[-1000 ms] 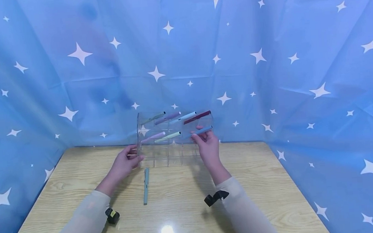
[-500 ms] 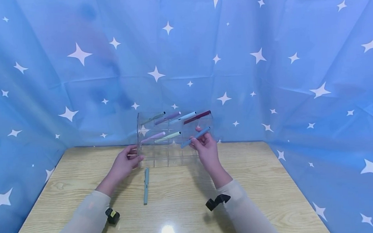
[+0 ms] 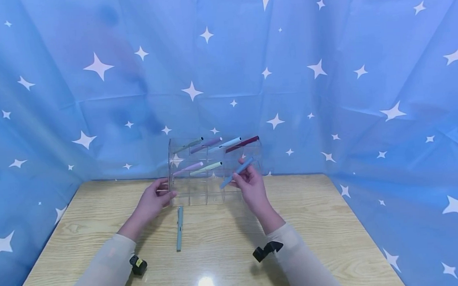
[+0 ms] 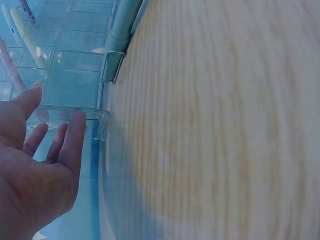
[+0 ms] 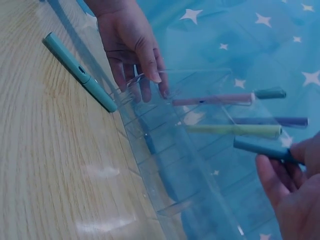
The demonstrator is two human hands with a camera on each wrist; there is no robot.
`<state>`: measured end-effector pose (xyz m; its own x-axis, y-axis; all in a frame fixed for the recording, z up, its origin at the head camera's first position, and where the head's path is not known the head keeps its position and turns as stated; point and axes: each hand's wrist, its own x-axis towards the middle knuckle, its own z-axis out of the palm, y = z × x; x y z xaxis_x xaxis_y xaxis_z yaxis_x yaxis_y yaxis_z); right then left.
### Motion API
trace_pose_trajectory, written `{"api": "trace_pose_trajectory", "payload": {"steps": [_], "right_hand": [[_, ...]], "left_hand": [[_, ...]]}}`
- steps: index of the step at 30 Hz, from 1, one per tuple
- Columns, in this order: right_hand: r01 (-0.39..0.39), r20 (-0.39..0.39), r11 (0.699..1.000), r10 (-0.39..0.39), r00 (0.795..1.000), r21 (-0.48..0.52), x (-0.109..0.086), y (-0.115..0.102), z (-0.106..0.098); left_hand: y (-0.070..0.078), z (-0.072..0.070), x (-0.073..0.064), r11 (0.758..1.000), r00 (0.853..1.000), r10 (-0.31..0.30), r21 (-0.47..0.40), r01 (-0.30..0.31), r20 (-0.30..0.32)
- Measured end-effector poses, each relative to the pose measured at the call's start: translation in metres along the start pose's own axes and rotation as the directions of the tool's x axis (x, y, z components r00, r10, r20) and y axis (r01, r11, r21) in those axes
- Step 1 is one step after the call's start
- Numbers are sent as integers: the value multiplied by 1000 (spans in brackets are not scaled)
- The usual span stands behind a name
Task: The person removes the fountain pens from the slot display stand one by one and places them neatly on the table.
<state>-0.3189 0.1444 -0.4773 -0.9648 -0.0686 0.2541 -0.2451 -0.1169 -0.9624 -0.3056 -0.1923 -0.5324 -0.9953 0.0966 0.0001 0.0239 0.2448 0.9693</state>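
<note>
Right grip point(image 3: 255, 189) pinches slim blue cylindrical pen point(image 3: 228, 180) tilted before clear plastic compartment rack point(image 3: 198, 193), left grip point(image 3: 155, 198) clasping the rack's left side; step looks like handling the pen at the rack's front, next move likely calling for careful alignment and steady bracing.

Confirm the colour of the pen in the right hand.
The pen is blue, seen best in the head view.
</note>
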Motion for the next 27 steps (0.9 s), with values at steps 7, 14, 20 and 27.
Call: {"api": "trace_pose_trajectory", "payload": {"steps": [7,14,20,27], "right_hand": [[15,44,999,-13,999,-37,-3,3,-2],[30,103,999,-26,994,-33,-7,1,-1],[23,127,998,-16,992,-53,-11,-2,1],[-7,161,997,20,987,-82,-15,0,3]], "left_hand": [[-1,0,2,1000,1000,0,-2,0,-1],[-4,-2,3,1000,1000,-12,-2,12,-3],[-4,-3,3,1000,1000,-18,-6,18,-1],[-3,-2,3,1000,1000,-18,-9,18,6]]}}
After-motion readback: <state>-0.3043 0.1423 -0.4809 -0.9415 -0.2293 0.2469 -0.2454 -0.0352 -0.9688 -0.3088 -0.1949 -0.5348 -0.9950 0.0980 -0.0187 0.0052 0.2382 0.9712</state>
